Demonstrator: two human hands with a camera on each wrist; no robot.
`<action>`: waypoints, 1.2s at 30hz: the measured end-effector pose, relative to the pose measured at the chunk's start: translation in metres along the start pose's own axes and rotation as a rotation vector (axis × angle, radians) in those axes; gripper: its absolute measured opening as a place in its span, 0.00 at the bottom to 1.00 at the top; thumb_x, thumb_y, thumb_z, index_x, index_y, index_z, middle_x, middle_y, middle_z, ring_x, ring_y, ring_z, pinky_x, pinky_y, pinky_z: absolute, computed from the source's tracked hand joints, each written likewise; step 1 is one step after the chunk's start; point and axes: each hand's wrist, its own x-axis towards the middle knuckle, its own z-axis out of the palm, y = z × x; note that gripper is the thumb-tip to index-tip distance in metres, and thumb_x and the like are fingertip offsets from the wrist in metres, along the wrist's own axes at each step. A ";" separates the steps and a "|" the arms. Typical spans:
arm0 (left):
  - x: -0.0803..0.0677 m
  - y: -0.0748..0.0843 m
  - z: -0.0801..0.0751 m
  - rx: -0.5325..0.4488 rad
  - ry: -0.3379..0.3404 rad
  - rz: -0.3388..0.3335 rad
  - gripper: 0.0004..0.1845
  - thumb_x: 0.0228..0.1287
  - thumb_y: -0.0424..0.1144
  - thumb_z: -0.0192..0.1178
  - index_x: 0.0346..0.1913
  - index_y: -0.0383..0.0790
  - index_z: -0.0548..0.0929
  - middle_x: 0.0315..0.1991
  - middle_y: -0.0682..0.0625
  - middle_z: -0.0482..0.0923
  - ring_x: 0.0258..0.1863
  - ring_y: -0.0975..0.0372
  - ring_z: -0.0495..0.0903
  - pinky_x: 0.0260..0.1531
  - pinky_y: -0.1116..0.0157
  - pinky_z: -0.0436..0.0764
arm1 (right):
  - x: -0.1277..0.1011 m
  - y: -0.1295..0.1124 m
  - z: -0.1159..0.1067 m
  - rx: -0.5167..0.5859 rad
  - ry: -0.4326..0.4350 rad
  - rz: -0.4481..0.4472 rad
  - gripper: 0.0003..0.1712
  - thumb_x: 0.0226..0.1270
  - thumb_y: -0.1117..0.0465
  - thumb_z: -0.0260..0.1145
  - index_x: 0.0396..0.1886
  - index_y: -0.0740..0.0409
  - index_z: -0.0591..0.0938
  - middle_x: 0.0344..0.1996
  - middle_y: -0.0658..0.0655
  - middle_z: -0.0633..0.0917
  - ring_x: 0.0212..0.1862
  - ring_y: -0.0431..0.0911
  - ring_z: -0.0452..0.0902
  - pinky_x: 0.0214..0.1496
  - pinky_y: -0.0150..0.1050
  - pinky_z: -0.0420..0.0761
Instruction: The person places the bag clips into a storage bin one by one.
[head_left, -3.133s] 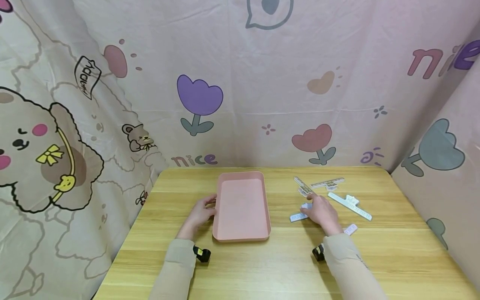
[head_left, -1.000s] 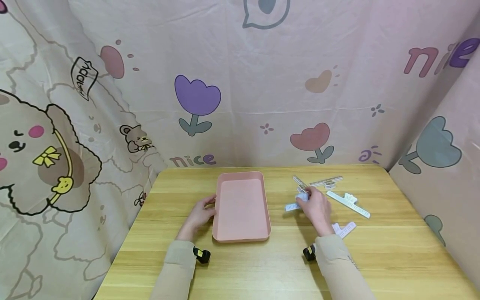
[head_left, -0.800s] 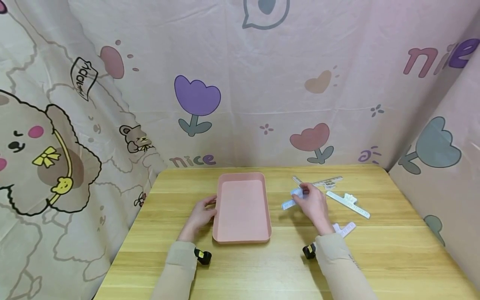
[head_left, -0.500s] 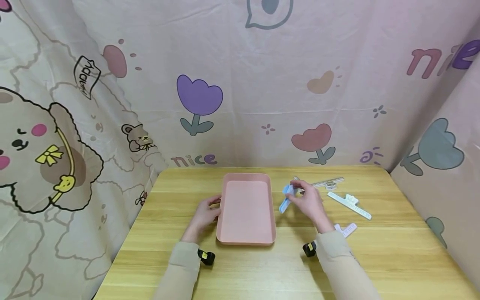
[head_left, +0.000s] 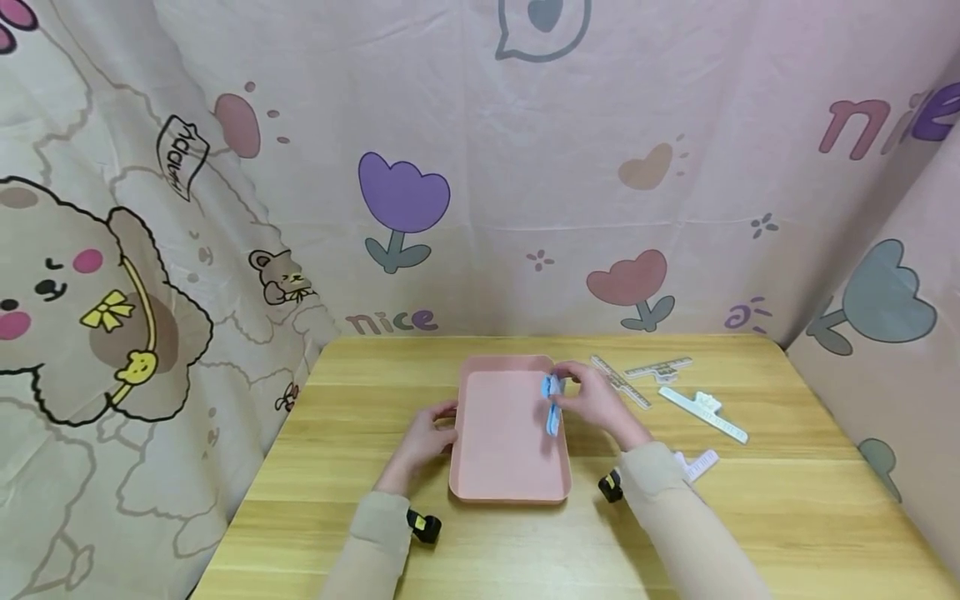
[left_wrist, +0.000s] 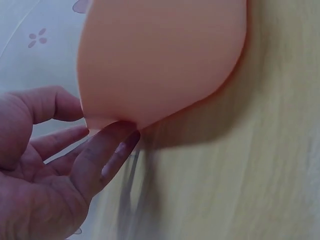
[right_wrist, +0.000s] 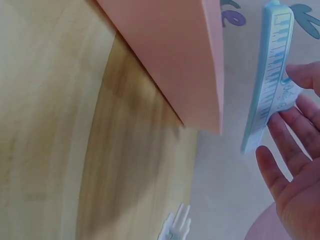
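Note:
Between thumb and fingers, my right hand (head_left: 596,400) pinches a light-blue ruler clip (head_left: 553,408), a long bar with printed marks and a shaped grip. The clip hangs over the right side of a pink rectangular tray (head_left: 498,487) in the head view. The right wrist view shows the clip's bar (right_wrist: 272,70) tilted above the tray's wall (right_wrist: 175,55), fingertips at its grip. My left hand (head_left: 423,442) holds the tray's left side. In the left wrist view its curved fingers (left_wrist: 100,155) meet the pink wall (left_wrist: 160,60) near rim and base, fingertips partly hidden.
Right of the tray lie two clear ruler clips with dark markings, one slanted clip (head_left: 621,382) and one farther clip (head_left: 660,367). A mint ruler clip (head_left: 705,413) lies beyond them, and a lilac clip (head_left: 701,465) is partly behind the right sleeve. A patterned curtain (head_left: 510,167) backs the wooden table (head_left: 352,392).
My right hand has picked up the blue ruler clip, turned it and carried it left over the tray. My left hand and the tray have shifted right.

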 end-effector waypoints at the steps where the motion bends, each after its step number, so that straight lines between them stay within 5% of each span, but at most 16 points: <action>1: 0.000 0.000 0.000 0.000 -0.002 0.001 0.34 0.54 0.18 0.54 0.68 0.25 0.66 0.61 0.31 0.70 0.48 0.47 0.80 0.38 0.58 0.85 | 0.002 0.000 0.002 -0.001 -0.021 0.000 0.25 0.54 0.68 0.75 0.53 0.69 0.81 0.46 0.62 0.85 0.51 0.57 0.79 0.58 0.58 0.74; 12: -0.004 0.003 -0.001 -0.016 -0.049 0.039 0.34 0.55 0.15 0.54 0.68 0.20 0.62 0.62 0.26 0.66 0.56 0.36 0.74 0.48 0.52 0.81 | 0.023 0.002 0.018 -0.040 -0.235 0.059 0.33 0.54 0.70 0.74 0.62 0.66 0.77 0.52 0.61 0.82 0.52 0.53 0.78 0.54 0.50 0.80; 23: -0.004 0.000 -0.002 -0.027 -0.065 0.041 0.34 0.55 0.15 0.54 0.68 0.21 0.62 0.63 0.27 0.67 0.54 0.38 0.76 0.46 0.56 0.82 | 0.030 0.011 0.029 -0.207 -0.324 0.112 0.29 0.57 0.70 0.73 0.61 0.63 0.78 0.57 0.61 0.80 0.59 0.53 0.75 0.61 0.48 0.75; 28: -0.002 -0.001 -0.001 -0.037 -0.067 0.040 0.34 0.57 0.15 0.54 0.69 0.21 0.62 0.63 0.27 0.65 0.55 0.37 0.75 0.47 0.55 0.82 | 0.027 0.011 0.027 -0.172 -0.319 0.137 0.28 0.59 0.71 0.71 0.61 0.63 0.78 0.60 0.61 0.78 0.56 0.55 0.76 0.57 0.50 0.78; 36: -0.006 0.006 -0.002 -0.054 -0.086 0.028 0.33 0.59 0.15 0.52 0.69 0.19 0.59 0.63 0.24 0.63 0.57 0.34 0.72 0.52 0.50 0.79 | 0.005 0.006 0.001 -0.066 -0.172 0.153 0.32 0.62 0.64 0.70 0.66 0.64 0.74 0.63 0.64 0.75 0.62 0.62 0.71 0.63 0.58 0.71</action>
